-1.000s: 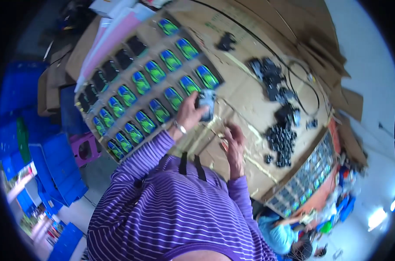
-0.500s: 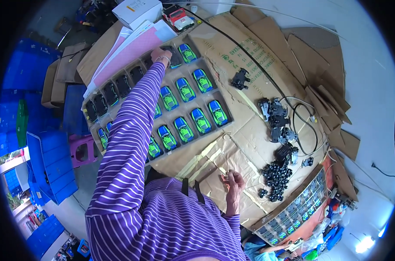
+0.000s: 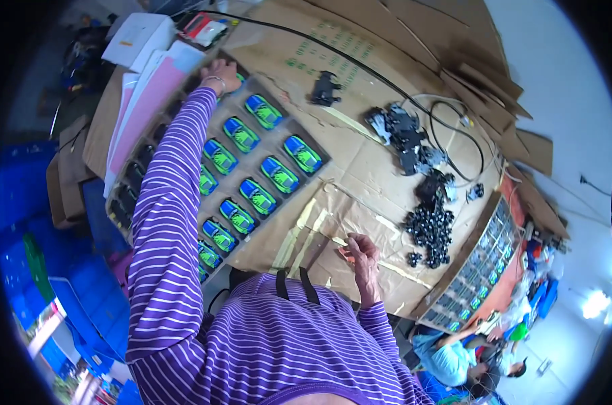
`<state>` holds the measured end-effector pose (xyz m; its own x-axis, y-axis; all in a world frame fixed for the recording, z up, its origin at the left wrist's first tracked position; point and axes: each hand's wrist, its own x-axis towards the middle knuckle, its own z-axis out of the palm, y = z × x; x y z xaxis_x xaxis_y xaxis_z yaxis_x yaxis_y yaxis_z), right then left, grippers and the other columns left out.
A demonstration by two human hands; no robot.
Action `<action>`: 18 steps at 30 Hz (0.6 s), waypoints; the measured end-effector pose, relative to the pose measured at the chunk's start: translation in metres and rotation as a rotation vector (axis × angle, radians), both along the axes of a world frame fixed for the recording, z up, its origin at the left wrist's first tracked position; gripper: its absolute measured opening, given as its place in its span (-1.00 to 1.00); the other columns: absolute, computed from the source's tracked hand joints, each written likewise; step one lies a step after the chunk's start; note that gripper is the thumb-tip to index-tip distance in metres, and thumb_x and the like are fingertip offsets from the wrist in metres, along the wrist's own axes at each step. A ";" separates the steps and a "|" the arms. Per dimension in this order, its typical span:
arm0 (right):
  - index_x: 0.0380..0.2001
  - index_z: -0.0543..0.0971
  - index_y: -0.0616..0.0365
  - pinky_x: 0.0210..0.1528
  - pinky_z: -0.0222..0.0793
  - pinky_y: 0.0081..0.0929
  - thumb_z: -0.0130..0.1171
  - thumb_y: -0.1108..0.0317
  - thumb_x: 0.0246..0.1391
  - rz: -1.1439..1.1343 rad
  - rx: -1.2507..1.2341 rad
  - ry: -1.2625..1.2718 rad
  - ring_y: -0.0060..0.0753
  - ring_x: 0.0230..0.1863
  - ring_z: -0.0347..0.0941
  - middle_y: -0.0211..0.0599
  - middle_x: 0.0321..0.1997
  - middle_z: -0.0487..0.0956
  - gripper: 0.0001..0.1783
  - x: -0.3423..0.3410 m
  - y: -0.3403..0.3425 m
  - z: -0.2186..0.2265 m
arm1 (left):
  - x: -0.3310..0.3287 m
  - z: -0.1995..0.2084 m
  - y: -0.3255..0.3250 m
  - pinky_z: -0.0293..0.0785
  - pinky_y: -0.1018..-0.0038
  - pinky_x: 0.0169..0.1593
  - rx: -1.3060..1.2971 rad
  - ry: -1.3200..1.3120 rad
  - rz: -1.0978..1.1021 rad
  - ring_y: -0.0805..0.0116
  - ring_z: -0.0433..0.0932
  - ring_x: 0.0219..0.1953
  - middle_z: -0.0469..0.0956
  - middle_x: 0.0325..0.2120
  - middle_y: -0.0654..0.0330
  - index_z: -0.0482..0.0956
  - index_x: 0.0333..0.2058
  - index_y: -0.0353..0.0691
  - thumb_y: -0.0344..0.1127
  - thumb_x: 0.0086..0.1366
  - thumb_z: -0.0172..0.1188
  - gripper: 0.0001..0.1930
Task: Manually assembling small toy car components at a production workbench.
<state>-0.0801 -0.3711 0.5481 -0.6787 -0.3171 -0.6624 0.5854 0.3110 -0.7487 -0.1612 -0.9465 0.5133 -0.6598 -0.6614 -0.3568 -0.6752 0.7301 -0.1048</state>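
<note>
Head view: left hand [image 3: 221, 75] reaches to the far corner of the tray [image 3: 284, 129], palm down, fingers spread over a blue-and-green toy car [image 3: 240, 78]. Only a bit of the car shows past the hand, so I can't tell its long axis or whether the fingers grip it (the next car [image 3: 263, 111], just nearer the body, runs slanted, upper left to lower right). Left is clearly the nearer hand; from the right hand [image 3: 365, 260] that car lies up and to the left, well apart. Right hand hangs low over the cardboard [image 3: 346, 202], fingers curled near a small reddish thing [image 3: 347, 255]; can't tell if it's held. Pile of small black parts [image 3: 429, 233] sits right of that hand, not touching.
</note>
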 end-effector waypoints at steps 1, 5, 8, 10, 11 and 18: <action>-0.09 0.59 0.28 -0.37 0.47 -0.63 0.24 0.25 0.21 -0.025 0.011 0.002 -0.53 -0.36 0.60 -0.36 -0.30 0.63 -0.68 -0.001 0.006 -0.002 | -0.011 -0.002 -0.003 0.05 -0.15 0.35 0.086 -0.122 0.078 0.01 0.12 0.41 0.14 0.37 0.09 0.23 0.32 -0.08 -0.02 0.10 0.30 -0.19; -0.13 0.61 0.29 -0.36 0.48 -0.62 0.25 0.32 0.19 -0.146 -0.006 0.065 -0.59 -0.39 0.54 -0.36 -0.30 0.63 -0.73 0.007 0.035 -0.015 | -0.028 0.022 -0.003 0.14 -0.16 0.32 -0.064 -0.064 -0.041 0.05 0.21 0.37 0.28 0.29 0.10 0.37 0.24 -0.02 -0.04 -0.06 0.48 -0.16; -0.12 0.61 0.29 -0.35 0.47 -0.63 0.24 0.32 0.19 -0.158 -0.004 0.071 -0.59 -0.38 0.54 -0.35 -0.30 0.64 -0.72 0.013 0.050 -0.026 | -0.027 0.033 -0.018 0.31 -0.05 0.25 -0.018 -0.091 -0.042 0.04 0.36 0.26 0.39 0.20 0.06 0.53 0.08 -0.05 -0.10 -0.14 0.55 -0.27; -0.13 0.60 0.31 -0.36 0.46 -0.62 0.24 0.34 0.19 -0.148 0.001 0.077 -0.62 -0.40 0.50 -0.36 -0.34 0.62 -0.73 0.011 0.044 -0.022 | 0.008 0.015 -0.074 0.37 0.02 0.19 0.017 -0.044 -0.143 0.03 0.43 0.18 0.47 0.08 0.06 0.55 0.01 -0.07 -0.16 -0.11 0.54 -0.36; -0.14 0.60 0.33 -0.37 0.45 -0.62 0.23 0.37 0.18 -0.139 0.014 0.088 -0.65 -0.43 0.47 -0.37 -0.39 0.60 -0.75 0.009 0.040 -0.019 | 0.012 0.011 -0.087 0.43 0.09 0.13 0.063 0.006 -0.246 0.02 0.50 0.09 0.55 -0.04 0.06 0.56 -0.06 -0.08 -0.22 -0.09 0.53 -0.45; -0.07 0.58 0.27 -0.38 0.51 -0.55 0.18 0.17 0.25 -0.137 -0.013 0.117 -0.52 -0.31 0.56 -0.25 -0.21 0.62 -0.63 -0.009 0.004 -0.023 | 0.036 0.092 0.117 0.45 0.14 -0.24 0.067 0.558 -0.663 -0.08 0.52 -0.28 0.50 -0.40 0.05 0.54 -0.32 -0.22 -0.35 0.10 0.27 -0.83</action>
<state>-0.0895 -0.3672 0.5248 -0.7886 -0.2239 -0.5727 0.5302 0.2241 -0.8177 -0.1256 -0.8292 0.6049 -0.9917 -0.0678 0.1092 -0.0483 0.9838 0.1724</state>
